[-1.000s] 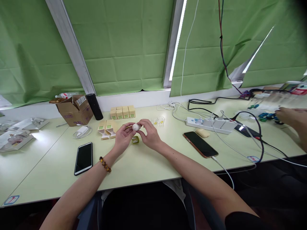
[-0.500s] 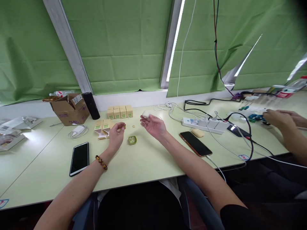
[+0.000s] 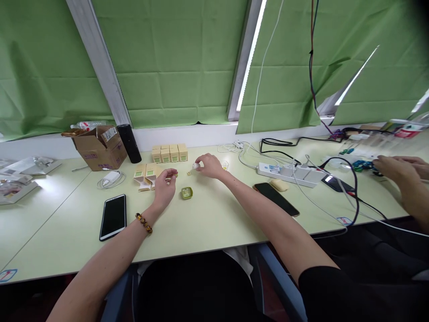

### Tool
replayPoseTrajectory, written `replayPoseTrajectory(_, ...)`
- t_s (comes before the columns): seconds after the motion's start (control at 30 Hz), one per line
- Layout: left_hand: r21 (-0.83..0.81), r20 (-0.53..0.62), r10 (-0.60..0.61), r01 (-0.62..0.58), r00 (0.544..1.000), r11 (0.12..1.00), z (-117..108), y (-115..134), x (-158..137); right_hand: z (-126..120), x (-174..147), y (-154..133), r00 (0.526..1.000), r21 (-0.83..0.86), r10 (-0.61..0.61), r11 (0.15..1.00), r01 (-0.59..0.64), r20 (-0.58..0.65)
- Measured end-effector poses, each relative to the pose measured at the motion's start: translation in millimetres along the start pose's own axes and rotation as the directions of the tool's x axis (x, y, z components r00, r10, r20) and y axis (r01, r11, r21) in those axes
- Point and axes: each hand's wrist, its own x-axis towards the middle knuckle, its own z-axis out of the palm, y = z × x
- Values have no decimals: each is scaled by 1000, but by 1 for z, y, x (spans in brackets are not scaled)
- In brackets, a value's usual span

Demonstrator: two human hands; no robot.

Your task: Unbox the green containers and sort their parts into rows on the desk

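Note:
My left hand (image 3: 165, 187), wearing a beaded bracelet, is closed in a pinch on a small yellowish piece (image 3: 175, 175), too small to make out fully. To its right, my right hand (image 3: 210, 166) is palm down, fingers closed on a small white object (image 3: 195, 166) mostly covered by the fingertips. Just below that object lies a tiny gold-coloured piece (image 3: 188, 173). A small square green case (image 3: 187, 192) sits on the table between the hands and nearer to me. Beside my left hand stand opened small cardboard boxes (image 3: 145, 174).
Behind are several closed small boxes (image 3: 169, 153). A phone (image 3: 113, 217) lies left, another phone (image 3: 276, 198) right, near a power strip (image 3: 290, 173) with cables. A clear yellowish item (image 3: 225, 165) is by my right wrist. A co-worker's hands (image 3: 398, 172) work at far right.
My right hand has turned from palm up to palm down, bringing the white object down near the tiny gold piece. The clear yellowish item now shows beside the wrist. My left hand keeps its pinch.

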Motion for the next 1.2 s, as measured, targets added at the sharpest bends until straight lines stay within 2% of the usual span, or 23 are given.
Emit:
replayPoseTrajectory(0.3,25,-9,-4,4,1000,1000,-1,1,1,13,0,-8,991,-194,-76,976,97,110)
replayPoseTrajectory(0.67,31,0,-7,7,1000,999,-1,-1,0,14,-2,-7,989,-269,-96,955,122,109)
replayPoseTrajectory(1.07,31,-2,-12,12,1000,999,-1,2,0,15,-12,8,994,-223,-100,969,106,40)
replayPoseTrajectory(1.2,23,-4,-8,8,1000,1000,-1,3,0,4,-20,5,991,-172,-124,979,114,-50)
